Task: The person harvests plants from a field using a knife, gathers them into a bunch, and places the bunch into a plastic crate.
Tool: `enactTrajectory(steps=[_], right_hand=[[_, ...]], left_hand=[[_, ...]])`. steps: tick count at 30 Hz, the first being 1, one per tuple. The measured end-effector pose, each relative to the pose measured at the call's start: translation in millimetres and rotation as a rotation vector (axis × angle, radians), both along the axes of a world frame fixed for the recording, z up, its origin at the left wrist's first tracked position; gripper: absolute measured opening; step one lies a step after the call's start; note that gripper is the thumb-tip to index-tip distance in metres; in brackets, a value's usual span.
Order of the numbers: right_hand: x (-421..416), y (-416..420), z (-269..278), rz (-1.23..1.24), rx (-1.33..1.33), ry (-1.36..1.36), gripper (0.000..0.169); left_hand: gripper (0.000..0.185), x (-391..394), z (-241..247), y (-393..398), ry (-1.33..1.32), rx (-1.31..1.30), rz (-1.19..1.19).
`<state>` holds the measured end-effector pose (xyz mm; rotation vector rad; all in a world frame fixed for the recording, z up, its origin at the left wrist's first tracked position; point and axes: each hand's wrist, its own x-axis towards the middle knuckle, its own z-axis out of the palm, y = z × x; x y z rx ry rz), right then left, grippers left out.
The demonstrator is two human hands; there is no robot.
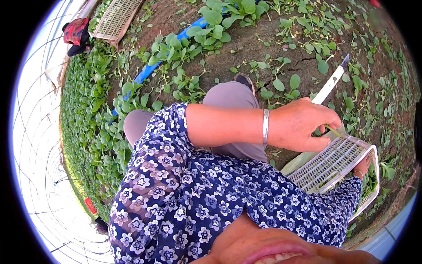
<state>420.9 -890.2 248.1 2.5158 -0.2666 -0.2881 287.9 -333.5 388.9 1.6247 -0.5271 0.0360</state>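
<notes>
My left hand [301, 125], with a silver bangle at its wrist, reaches across over my knee. It grips the white handle of a knife [326, 86], whose short blade points away to the upper right. A thin green stem [333, 130] shows at its thumb and fingertips. Below lies a white slatted plastic crate [324, 163], tilted beside me. My right hand [363, 166] is inside the crate, near green leaves [372, 180]. The crate's wall and rim partly cover that hand, and its fingers are unclear. Small leafy plants [294, 86] grow from the soil around the knife.
A blue hose [141, 75] crosses the soil among leafy greens. Dense green plants [89, 115] cover the left side. Another crate [115, 19] stands at the upper left beside a person in red plaid [75, 31]. Pale green sheeting [296, 162] lies by the near crate.
</notes>
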Motion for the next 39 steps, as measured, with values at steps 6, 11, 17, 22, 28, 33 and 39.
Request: enactTrajectory(steps=[6, 11, 17, 22, 28, 33, 39], right_hand=[[9.8, 46.0, 51.5, 0.101, -0.028, -0.126, 0.054], [1.3, 220.4, 72.6, 0.083, 1.545, -0.159, 0.033], [-80.6, 405.0, 81.5, -0.308, 2.403, 0.682, 0.034], [-73.8, 450.5, 73.8, -0.166, 2.568, 0.900, 0.029], [-55.5, 495.0, 116.6, -0.268, 2.646, 0.668, 0.011], [-11.5, 462.5, 82.6, -0.224, 2.408, 0.420, 0.010], [-16.4, 391.8, 23.1, -0.350, 1.753, 0.208, 0.010]], left_hand=[[0.019, 7.4, -37.4, -2.4, -0.111, -0.029, 0.191], [0.017, 16.4, -52.8, 14.0, -0.038, 0.033, 0.265], [0.017, 11.2, -57.8, -21.5, -0.081, 0.082, 0.100], [0.017, -2.2, -36.3, 6.9, -0.044, 0.084, 0.287], [0.021, -59.8, -5.6, 92.0, 0.110, -0.077, 0.314], [0.025, -137.1, -21.4, 165.2, 0.133, -0.241, 0.865], [0.024, -306.8, -133.1, 204.1, 0.463, -0.240, 1.703]])
